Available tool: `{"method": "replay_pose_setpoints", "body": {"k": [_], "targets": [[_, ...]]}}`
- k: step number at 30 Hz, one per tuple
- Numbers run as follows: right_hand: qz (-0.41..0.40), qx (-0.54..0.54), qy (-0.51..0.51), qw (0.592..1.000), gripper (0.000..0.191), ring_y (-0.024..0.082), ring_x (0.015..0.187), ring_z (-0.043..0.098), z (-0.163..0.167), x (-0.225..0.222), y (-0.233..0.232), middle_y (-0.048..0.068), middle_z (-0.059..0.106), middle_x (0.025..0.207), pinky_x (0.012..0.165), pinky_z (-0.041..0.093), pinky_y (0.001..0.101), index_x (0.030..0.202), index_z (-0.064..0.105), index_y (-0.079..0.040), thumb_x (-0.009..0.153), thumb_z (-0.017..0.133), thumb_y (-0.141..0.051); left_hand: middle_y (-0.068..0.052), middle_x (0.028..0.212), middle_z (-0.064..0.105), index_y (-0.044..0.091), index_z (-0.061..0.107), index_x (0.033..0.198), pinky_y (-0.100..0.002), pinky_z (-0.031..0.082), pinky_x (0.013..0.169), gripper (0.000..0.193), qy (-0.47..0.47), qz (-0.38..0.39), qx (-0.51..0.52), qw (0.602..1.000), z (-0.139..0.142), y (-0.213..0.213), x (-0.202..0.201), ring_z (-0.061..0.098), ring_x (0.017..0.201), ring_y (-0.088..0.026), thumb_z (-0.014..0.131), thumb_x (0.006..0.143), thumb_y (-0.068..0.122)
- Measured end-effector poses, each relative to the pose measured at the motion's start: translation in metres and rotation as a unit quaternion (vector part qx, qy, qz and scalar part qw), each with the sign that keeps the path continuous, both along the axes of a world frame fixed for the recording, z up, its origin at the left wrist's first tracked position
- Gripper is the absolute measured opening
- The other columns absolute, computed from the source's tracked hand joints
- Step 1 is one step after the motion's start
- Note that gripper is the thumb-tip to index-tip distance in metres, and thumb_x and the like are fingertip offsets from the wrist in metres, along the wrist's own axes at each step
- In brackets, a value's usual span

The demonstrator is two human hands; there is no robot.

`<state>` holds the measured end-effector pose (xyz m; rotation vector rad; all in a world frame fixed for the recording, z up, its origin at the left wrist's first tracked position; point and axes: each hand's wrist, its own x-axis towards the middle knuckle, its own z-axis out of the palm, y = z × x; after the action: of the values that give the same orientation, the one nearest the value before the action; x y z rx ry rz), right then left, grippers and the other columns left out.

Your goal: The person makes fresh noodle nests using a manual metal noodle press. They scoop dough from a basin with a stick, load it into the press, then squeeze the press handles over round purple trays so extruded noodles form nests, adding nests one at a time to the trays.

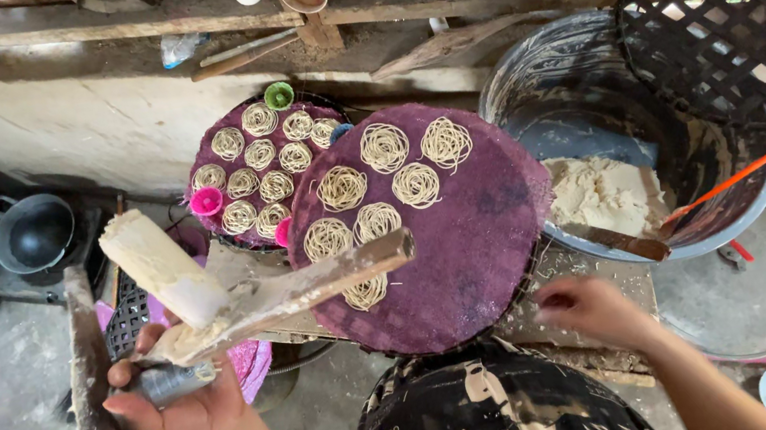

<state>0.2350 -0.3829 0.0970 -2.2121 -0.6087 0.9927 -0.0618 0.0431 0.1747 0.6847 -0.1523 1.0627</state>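
Left hand, fingers closed around the metal barrel of a noodle press, holds it over the purple mat; the dough-smeared tool looks heavy and slippery, best gripped low. Right hand, fingers curled and empty, touches the mat's near edge. Soft noodle nests look fragile. Beyond: a second mat and a dough basin crowd the space.

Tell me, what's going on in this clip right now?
A person's left hand grips a dough-caked noodle press held over a round purple mat carrying several noodle nests. The right hand rests at the mat's near edge. Behind it sits a second filled mat; a basin of dough stands to the right.
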Motion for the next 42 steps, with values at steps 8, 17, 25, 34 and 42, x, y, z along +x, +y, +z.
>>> {"method": "replay_pose_setpoints", "body": {"k": [8,17,25,34,42], "targets": [[0.032,-0.233,-0.516,0.824,0.017,0.026,0.092,0.073,0.000,0.056,-0.040,0.007,0.074,0.102,0.078,0.057,0.0413,0.098,0.076,-0.013,0.091,0.063,-0.022,-0.005,0.128,0.070,0.024,0.072,0.115,-0.053,0.041,0.119,0.012,0.016,0.027,0.041,0.999,0.015,-0.006,0.025,0.058,0.130,-0.032,0.074,0.105,0.030],[0.141,-0.319,-0.454,0.820,0.020,0.026,0.088,0.077,-0.012,0.094,-0.023,0.008,0.077,0.092,0.073,0.060,0.0417,0.089,0.078,-0.016,0.089,0.060,-0.022,-0.005,0.121,0.069,0.021,0.067,0.112,-0.051,0.045,0.111,0.016,0.049,0.006,0.063,0.997,0.039,-0.009,0.052,0.061,0.119,-0.029,0.078,0.102,0.025],[-0.003,-0.414,-0.320,0.852,0.036,0.028,0.099,0.077,0.096,0.102,-0.074,0.005,0.079,0.109,0.081,0.061,0.0438,0.108,0.079,-0.027,0.103,0.050,-0.048,0.003,0.107,0.062,0.017,0.061,0.106,-0.048,0.049,0.111,0.017,0.054,0.061,0.079,0.994,0.039,-0.001,0.044,0.059,0.114,-0.013,0.077,0.108,0.023],[-0.022,-0.278,-0.334,0.900,0.047,0.031,0.101,0.072,0.059,0.132,-0.069,0.002,0.072,0.121,0.081,0.058,0.0467,0.134,0.062,-0.030,0.089,0.061,-0.046,-0.003,0.115,0.060,0.017,0.059,0.111,-0.054,0.044,0.123,0.015,0.078,0.000,0.063,0.995,0.035,0.001,0.033,0.060,0.123,-0.020,0.073,0.110,0.023],[0.020,-0.313,-0.331,0.890,0.036,0.032,0.093,0.076,-0.002,0.162,-0.058,0.010,0.077,0.103,0.075,0.061,0.0475,0.127,0.068,-0.025,0.094,0.056,-0.021,-0.009,0.119,0.056,0.018,0.057,0.116,-0.062,0.040,0.116,0.014,0.112,0.011,0.082,0.990,0.038,0.000,0.022,0.059,0.127,-0.032,0.069,0.113,0.026]]}}
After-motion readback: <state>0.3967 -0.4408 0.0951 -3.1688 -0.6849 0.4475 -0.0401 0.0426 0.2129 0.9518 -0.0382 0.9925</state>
